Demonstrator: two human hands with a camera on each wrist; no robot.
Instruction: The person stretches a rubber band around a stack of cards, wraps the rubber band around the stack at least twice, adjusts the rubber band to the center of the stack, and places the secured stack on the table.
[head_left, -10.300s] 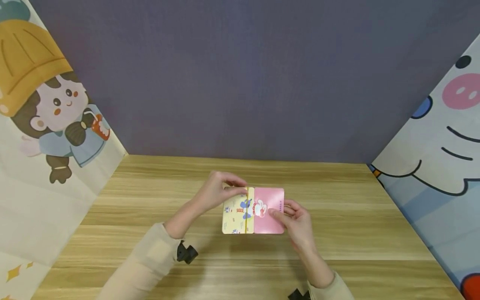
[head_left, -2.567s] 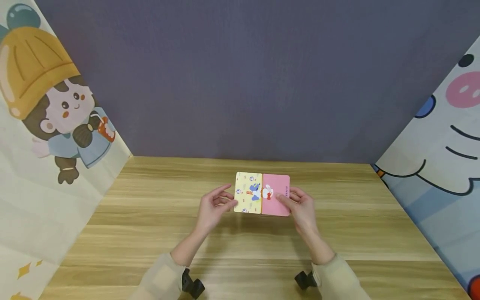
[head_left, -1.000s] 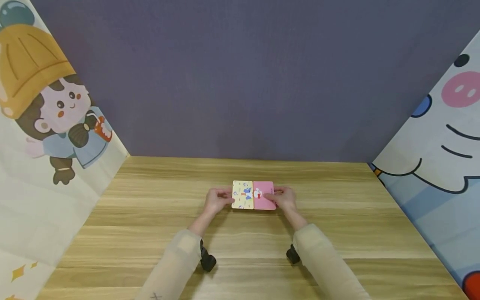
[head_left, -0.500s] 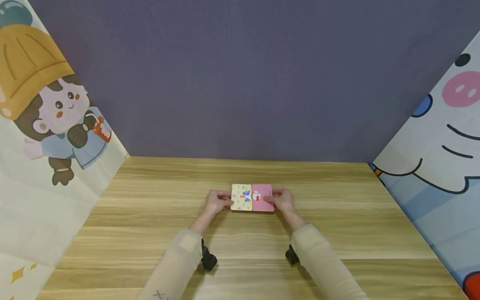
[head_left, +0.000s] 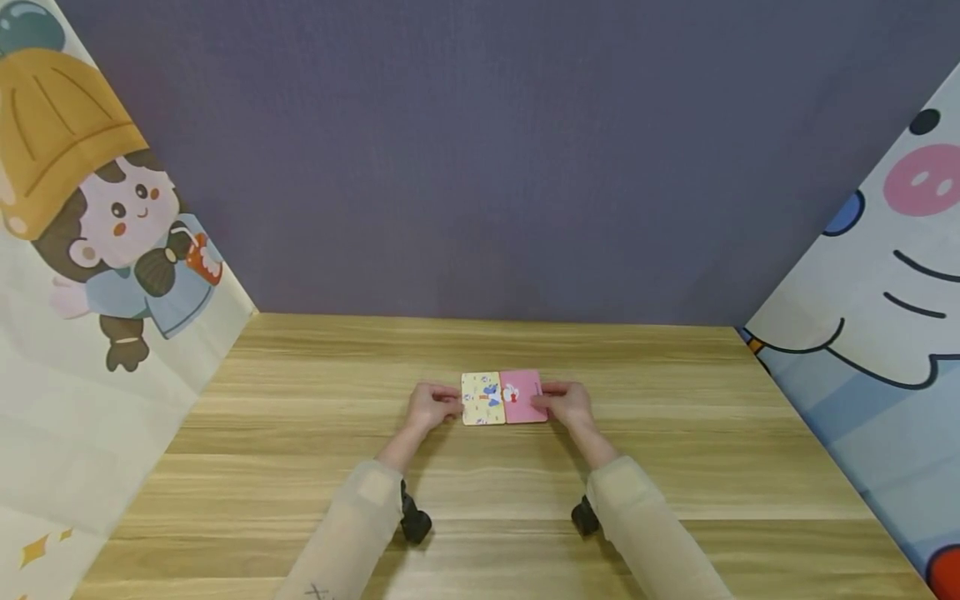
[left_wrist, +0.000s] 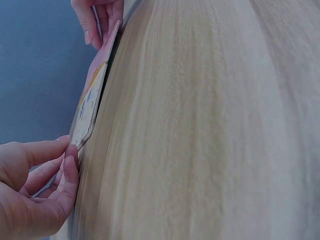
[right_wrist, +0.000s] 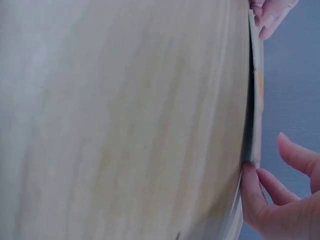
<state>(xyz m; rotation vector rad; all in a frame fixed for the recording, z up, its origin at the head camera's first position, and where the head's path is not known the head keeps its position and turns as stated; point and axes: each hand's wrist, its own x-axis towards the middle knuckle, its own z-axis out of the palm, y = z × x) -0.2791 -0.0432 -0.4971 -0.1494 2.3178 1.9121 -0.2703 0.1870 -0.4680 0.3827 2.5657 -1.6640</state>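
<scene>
A small notebook (head_left: 480,400) lies spread, covers up, low over the table: a yellow half with a blue cartoon print on the left, a pink half with a white rabbit on the right. An orange band (left_wrist: 95,80) runs along its spine. My left hand (head_left: 432,405) pinches the near corner of the yellow half between thumb and fingertips. At the pink end, my right hand (head_left: 567,403) has its thumb (right_wrist: 295,150) raised off the cover, while a fingertip (right_wrist: 250,177) touches the end edge. A thin dark gap shows under the notebook in the right wrist view.
The wood-grain table (head_left: 480,492) spreads all around the notebook. Behind it rises a dark blue-grey wall (head_left: 480,167). Cartoon-printed panels stand on the left (head_left: 45,367) and right (head_left: 900,333). A small black device (head_left: 415,518) sits at the left wrist.
The band, earlier across the yellow half, now sits at the spine. Both hands have lowered the notebook toward the table. Most recently it turned slightly counterclockwise.
</scene>
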